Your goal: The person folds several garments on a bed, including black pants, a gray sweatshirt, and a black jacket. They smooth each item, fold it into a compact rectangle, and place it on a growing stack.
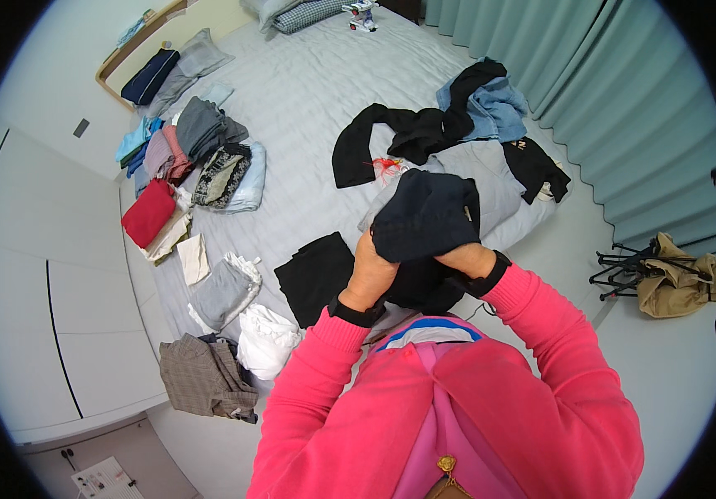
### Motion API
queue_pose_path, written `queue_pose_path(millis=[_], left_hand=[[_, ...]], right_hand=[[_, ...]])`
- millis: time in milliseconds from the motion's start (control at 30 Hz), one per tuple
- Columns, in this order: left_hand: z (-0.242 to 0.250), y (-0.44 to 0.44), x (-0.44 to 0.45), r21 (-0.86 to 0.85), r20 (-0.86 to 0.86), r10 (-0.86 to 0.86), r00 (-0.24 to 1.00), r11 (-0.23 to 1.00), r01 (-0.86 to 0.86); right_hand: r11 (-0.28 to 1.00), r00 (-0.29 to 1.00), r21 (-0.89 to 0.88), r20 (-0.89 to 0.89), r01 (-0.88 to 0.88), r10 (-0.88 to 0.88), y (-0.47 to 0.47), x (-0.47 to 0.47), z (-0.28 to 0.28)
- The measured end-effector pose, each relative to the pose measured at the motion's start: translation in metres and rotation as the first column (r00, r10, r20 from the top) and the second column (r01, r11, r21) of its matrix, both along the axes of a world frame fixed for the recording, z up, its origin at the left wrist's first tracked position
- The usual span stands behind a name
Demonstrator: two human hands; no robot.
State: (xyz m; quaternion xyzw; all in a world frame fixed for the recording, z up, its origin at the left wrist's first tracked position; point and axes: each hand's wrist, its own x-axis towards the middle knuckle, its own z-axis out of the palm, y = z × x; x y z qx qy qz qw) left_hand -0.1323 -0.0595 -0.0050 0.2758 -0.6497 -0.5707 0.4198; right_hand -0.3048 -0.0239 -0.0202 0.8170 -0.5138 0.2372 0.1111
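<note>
A dark navy garment point(426, 215), bunched and partly folded over, is held up in front of me above the bed's near edge. My left hand point(372, 271) grips its lower left side. My right hand point(467, 259) holds the lower right side, its fingers mostly hidden under the cloth. Black cloth point(426, 290) hangs or lies just below; I cannot tell whether it belongs to the same piece. To the left lies a folded black garment point(317, 271). Behind the held piece a light grey garment point(489, 178) is spread on the bed.
Folded clothes, such as a grey stack point(205, 128), a red piece point(149, 212) and a plaid garment point(205, 377), line the bed's left side. Loose black clothing point(420, 131) and blue denim point(495, 109) lie far right. A folding chair point(670, 277) stands by the curtain point(638, 106).
</note>
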Motion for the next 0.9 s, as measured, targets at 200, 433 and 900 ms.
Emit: queue_pose_path(millis=[200, 433, 900], left_hand=[[0.016, 0.008, 0.006, 0.601, -0.33, 0.032, 0.943, 0.778, 0.184], [0.04, 0.019, 0.01, 0.443, -0.274, -0.209, 0.939, 0.839, 0.316], [0.036, 0.026, 0.016, 0.382, -0.022, -0.384, 0.923, 0.85, 0.363]], right_hand=[[0.862, 0.516, 0.405, 0.831, -0.303, -0.209, -0.001, -0.002, -0.012], [0.611, 0.827, 0.658, 0.562, -0.439, -0.011, 0.012, 0.016, -0.027], [0.999, 0.98, -0.051, 0.198, -0.006, 0.016, -0.009, -0.044, -0.086]])
